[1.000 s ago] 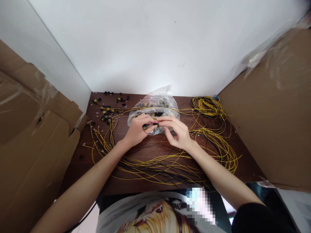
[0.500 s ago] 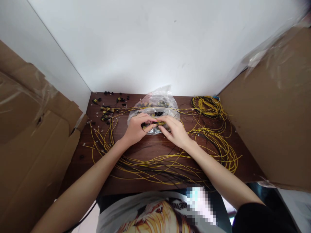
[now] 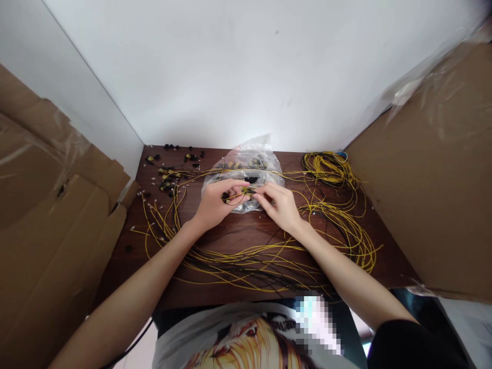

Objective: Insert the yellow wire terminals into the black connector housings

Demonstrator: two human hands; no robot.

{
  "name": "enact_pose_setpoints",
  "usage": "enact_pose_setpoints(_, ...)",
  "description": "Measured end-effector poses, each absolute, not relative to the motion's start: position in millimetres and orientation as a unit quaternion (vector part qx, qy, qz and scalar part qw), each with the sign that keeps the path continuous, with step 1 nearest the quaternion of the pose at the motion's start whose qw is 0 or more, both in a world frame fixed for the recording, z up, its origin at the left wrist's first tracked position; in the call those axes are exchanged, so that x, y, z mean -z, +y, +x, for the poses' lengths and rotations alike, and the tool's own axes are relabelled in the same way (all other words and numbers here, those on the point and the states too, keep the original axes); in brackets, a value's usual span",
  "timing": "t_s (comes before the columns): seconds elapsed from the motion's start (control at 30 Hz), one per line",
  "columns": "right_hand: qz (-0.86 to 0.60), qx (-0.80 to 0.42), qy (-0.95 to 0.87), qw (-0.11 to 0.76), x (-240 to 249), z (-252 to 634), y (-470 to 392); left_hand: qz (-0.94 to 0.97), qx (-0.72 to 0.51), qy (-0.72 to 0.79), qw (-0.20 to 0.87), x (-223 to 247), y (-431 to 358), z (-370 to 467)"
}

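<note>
My left hand (image 3: 217, 203) and my right hand (image 3: 281, 206) meet over the middle of the table. Between their fingertips is a small yellow-and-black connector (image 3: 248, 190). The left fingers curl around its left side, with the index finger raised slightly above it. Right thumb and fingertips pinch its dark right end. A thin wire (image 3: 235, 204) loops below the left fingers. Just behind the hands lies a clear plastic bag (image 3: 246, 148) holding several yellow and black parts. The connector's finer details are too small to make out.
Long yellow and black wires (image 3: 246, 254) spread across the front of the brown table (image 3: 230, 230). A wire coil (image 3: 326, 169) sits at the back right. Several small connectors (image 3: 169, 179) lie at the back left. Cardboard (image 3: 434, 169) stands on both sides, before a white wall (image 3: 238, 77).
The right fingers have drawn together into a pinch on the connector's right end. My left index finger has lifted a little, showing more of the connector. Things on the table look unchanged.
</note>
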State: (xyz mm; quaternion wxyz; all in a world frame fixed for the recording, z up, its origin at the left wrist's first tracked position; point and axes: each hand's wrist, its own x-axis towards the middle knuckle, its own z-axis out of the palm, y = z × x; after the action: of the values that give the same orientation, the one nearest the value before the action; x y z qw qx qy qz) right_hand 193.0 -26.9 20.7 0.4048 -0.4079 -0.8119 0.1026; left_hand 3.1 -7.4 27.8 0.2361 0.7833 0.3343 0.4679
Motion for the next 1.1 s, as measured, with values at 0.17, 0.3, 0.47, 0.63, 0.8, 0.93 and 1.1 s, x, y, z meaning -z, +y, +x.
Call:
enact_pose_setpoints(0.17, -0.420, -0.090, -0.804, 0.411, -21.6, 197.4, -24.2, 0.779, -0.471, 0.332, 0.247, -30.8, -8.0, 1.0)
enact_pose_setpoints(0.3, -0.428, -0.083, -0.802, 0.409, -22.9, 201.5, -22.5, 0.781, -0.467, 0.341, 0.235, -32.3, -8.7, 0.8)
enact_pose_setpoints(0.47, -0.430, -0.075, -0.797, 0.416, -25.9, 203.0, -22.5, 0.770, -0.478, 0.354, 0.230, -30.4, -8.6, 1.5)
enact_pose_setpoints(0.63, -0.429, -0.077, -0.797, 0.418, -28.3, 201.9, -24.1, 0.747, -0.494, 0.345, 0.280, -27.8, -9.3, 1.3)
enact_pose_setpoints(0.8, -0.430, -0.068, -0.798, 0.416, -28.5, 202.7, -23.8, 0.756, -0.495, 0.341, 0.259, -27.3, -10.1, 1.5)
enact_pose_setpoints(0.93, -0.425, -0.056, -0.804, 0.412, -28.7, 203.7, -23.2, 0.773, -0.504, 0.325, 0.207, -31.8, -10.6, 1.1)
enact_pose_setpoints(1.1, -0.411, -0.049, -0.812, 0.411, -29.4, 204.6, -23.1, 0.792, -0.507, 0.308, 0.146, -36.1, -10.5, -1.8)
